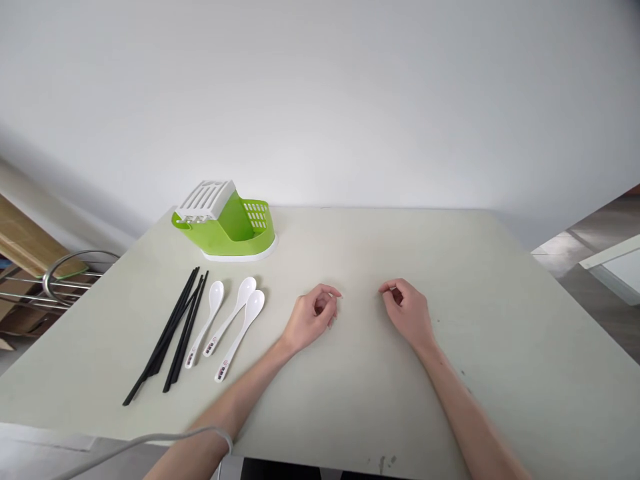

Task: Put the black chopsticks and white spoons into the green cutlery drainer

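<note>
My left hand (311, 315) rests on the table with its fingers loosely curled in and nothing in them. Across a short gap, my right hand (409, 312) lies with its fingers curled as well, holding nothing. To the left of my left hand are three white spoons, the closest one (245, 330) with its bowl pointing away and small print on the handle. Further left lies a loose bunch of black chopsticks (167, 330), some crossing. Behind them stands a green and white utensil holder (227, 230) with a slotted white top and a lower basket part.
The pale table (360, 400) meets a white wall (360, 100) at the back. A grey cable (165, 437) runs over my left forearm at the front edge. At the far left are a metal rack (50, 283) and a wooden board (35, 237).
</note>
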{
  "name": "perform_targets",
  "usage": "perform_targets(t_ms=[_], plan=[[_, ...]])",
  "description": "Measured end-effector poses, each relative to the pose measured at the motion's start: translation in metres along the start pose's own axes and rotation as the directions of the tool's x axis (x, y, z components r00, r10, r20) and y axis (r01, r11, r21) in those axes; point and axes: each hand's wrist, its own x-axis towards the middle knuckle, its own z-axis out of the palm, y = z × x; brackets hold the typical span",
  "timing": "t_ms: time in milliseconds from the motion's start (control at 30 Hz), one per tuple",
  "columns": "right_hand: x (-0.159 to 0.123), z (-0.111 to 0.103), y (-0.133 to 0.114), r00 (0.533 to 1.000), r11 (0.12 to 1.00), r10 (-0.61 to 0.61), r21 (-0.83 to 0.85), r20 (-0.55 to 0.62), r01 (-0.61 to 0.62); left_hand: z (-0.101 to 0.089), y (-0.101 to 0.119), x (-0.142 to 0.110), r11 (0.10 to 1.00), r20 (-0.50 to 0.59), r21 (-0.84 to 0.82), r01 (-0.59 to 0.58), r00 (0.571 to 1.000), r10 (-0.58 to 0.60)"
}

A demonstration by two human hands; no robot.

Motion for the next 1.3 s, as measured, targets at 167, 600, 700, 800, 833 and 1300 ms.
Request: perform_targets(t_ms=[167,600,700,800,833,1300], plan=[[-0.0002,0.0004,0.0019,1.0,1.0,0.014,0.007,0.008,-0.014,0.0,0.0008,0.0,1.0,0.018,0.011,-0.007,1.0,0.007],[0.0007,0.0007,0.0055,0.999,0.999,0.034,-0.01,-0.012,-0.034,0.004,-0.003,0.0027,0.998,0.04,0.061,-0.033,0.999,0.03],[0.0002,0.0004,0.0055,0.999,1.0,0.03,-0.008,-0.011,-0.031,0.0051,-0.0028,0.0029,0.997,0.035,0.065,-0.038,0.999,0.036],[0.0003,0.0005,0.0048,1.0,1.0,0.029,0.005,-0.01,-0.029,0.0049,-0.0026,0.003,0.997,0.038,0.069,-0.038,0.999,0.035],[0.0005,0.0006,0.0046,0.999,0.999,0.031,0.005,-0.01,-0.031,0.0047,-0.0028,0.0031,0.997,0.041,0.072,-0.038,0.999,0.035],[-0.0016,0.0005,0.0081,1.0,1.0,0.027,-0.014,-0.009,-0.027,0.0035,-0.0078,0.0016,0.995,0.048,0.081,-0.056,0.998,0.052]])
